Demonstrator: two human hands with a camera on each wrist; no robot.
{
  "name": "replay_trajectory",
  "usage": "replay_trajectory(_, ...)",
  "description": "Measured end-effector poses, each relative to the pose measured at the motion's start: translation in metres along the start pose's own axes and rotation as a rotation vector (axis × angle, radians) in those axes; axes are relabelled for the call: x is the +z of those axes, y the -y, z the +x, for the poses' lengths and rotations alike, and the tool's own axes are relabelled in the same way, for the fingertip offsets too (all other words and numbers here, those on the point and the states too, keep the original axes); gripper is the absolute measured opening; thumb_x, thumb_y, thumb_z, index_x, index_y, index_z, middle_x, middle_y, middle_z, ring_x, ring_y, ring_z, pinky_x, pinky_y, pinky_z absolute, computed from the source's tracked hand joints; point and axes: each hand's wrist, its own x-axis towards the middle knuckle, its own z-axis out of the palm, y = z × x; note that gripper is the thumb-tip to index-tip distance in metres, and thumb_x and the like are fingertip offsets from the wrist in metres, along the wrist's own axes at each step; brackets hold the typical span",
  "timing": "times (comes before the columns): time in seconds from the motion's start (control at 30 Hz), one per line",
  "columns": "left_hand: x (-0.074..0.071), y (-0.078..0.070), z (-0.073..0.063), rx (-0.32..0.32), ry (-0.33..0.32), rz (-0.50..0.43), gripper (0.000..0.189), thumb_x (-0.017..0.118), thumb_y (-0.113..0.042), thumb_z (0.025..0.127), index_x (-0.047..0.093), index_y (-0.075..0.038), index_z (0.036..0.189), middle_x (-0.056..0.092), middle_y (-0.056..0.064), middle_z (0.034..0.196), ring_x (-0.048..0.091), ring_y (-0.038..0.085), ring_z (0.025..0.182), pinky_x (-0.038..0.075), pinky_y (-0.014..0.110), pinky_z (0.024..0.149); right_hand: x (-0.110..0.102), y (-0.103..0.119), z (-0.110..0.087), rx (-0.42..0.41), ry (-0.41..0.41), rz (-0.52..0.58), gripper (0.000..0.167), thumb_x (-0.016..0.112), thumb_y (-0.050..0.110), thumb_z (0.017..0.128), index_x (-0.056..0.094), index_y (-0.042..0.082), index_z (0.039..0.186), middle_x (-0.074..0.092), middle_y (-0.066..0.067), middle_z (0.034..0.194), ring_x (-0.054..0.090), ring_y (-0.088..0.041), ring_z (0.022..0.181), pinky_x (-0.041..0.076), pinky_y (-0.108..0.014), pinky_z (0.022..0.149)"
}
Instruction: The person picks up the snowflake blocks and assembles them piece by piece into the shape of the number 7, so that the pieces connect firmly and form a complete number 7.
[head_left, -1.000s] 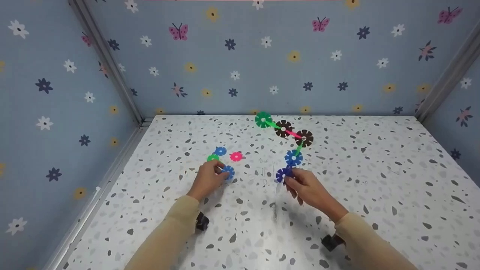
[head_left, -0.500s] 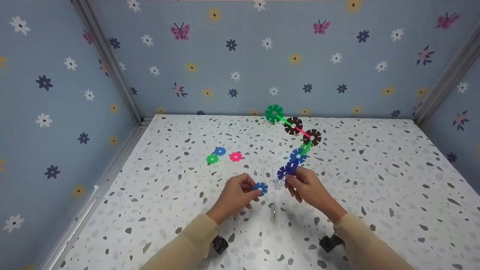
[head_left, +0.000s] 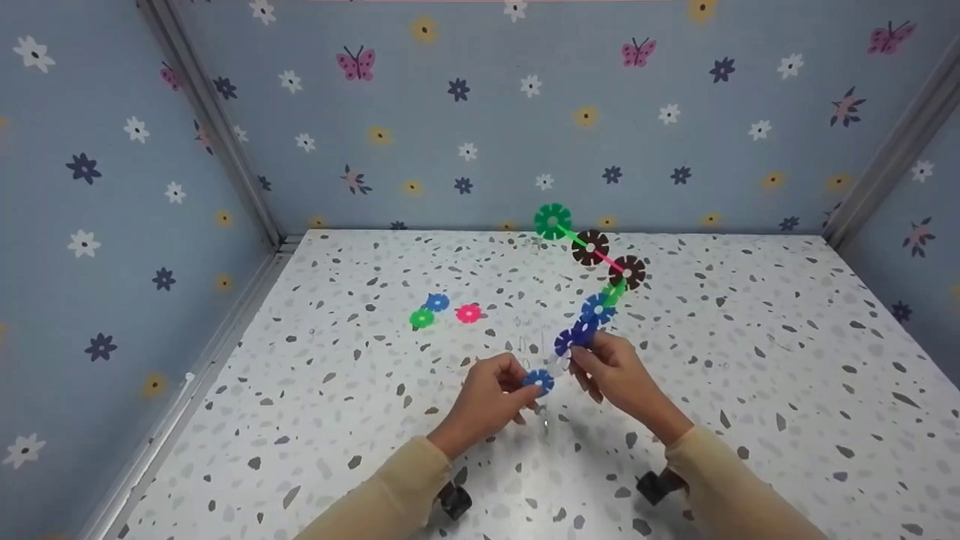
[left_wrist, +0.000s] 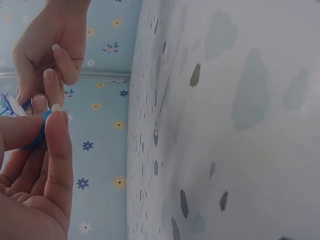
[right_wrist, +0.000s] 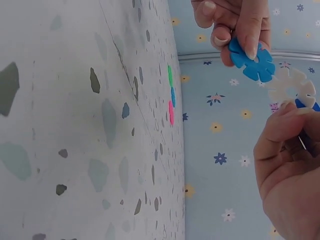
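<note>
My left hand point(head_left: 484, 397) pinches a light blue notched snowflake disc point(head_left: 538, 382) between thumb and fingers, above the table. My right hand point(head_left: 626, 379) grips the near end of a chain of interlocked snowflake discs by its dark blue piece point(head_left: 565, 343). At that end a white disc point(right_wrist: 291, 86) sticks out toward the light blue one, close to it in the right wrist view; whether they touch I cannot tell. Farther along, the chain has blue, green, brown point(head_left: 626, 272) and pink pieces, ending in a dark green disc point(head_left: 553, 221). It slants up and away from my hand.
Three loose discs lie on the speckled white table point(head_left: 337, 420), left of centre: green point(head_left: 421, 319), blue point(head_left: 438, 302) and pink point(head_left: 469, 313). Green and blue lie against each other. Flower-patterned walls point(head_left: 495, 112) stand at the back and sides.
My left hand has moved right and nearer with the light blue disc, away from the loose discs to beside my right hand. The chain's far end has swung up and to the right.
</note>
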Motion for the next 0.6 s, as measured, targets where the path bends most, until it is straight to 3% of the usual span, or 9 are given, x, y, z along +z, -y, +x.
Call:
replay_trajectory(0.2, 0.0022, 0.0024, -0.0011, 0.027, -0.002, -0.049, 0.014, 0.071, -0.001, 0.089, 0.057, 0.002, 0.088, 0.07, 0.014, 0.085, 0.07, 0.032, 0.075, 0.056, 0.03, 0.053, 0.0008, -0.0016, -0.0002, -0.005, -0.007, 0.003, 0.016, 0.047, 0.006, 0.104, 0.06, -0.002, 0.099, 0.057, -0.026, 0.076, 0.048, -0.017, 0.049, 0.042, -0.024, 0.042)
replay_trajectory(0.3, 0.0032, -0.001, -0.0017, 0.011, -0.006, -0.039, 0.012, 0.069, 0.003, 0.089, 0.057, 0.004, 0.089, 0.069, 0.016, 0.085, 0.069, 0.036, 0.075, 0.056, 0.031, 0.053, 0.0013, -0.0014, -0.0012, -0.004, -0.011, -0.017, 0.016, 0.047, 0.007, 0.104, 0.059, -0.002, 0.098, 0.057, -0.024, 0.074, 0.048, -0.018, 0.049, 0.043, -0.024, 0.042)
replay_trajectory(0.47, 0.0031, -0.0053, -0.0027, 0.005, -0.017, -0.036, 0.012, 0.068, 0.004, 0.088, 0.056, 0.004, 0.088, 0.068, 0.013, 0.082, 0.069, 0.036, 0.074, 0.056, 0.031, 0.053, 0.0022, -0.0009, -0.0009, 0.0, -0.021, -0.02, 0.016, 0.047, 0.007, 0.104, 0.058, -0.002, 0.097, 0.057, -0.02, 0.073, 0.048, -0.018, 0.049, 0.043, -0.025, 0.042)
replay_trajectory(0.6, 0.0039, 0.0027, -0.0011, 0.015, -0.014, -0.067, 0.013, 0.07, 0.002, 0.088, 0.057, 0.002, 0.088, 0.069, 0.01, 0.082, 0.07, 0.034, 0.073, 0.056, 0.031, 0.051, 0.0018, -0.0026, -0.0016, -0.009, -0.021, -0.002, 0.016, 0.048, 0.007, 0.104, 0.058, -0.003, 0.096, 0.057, -0.018, 0.072, 0.047, -0.017, 0.048, 0.042, -0.024, 0.042)
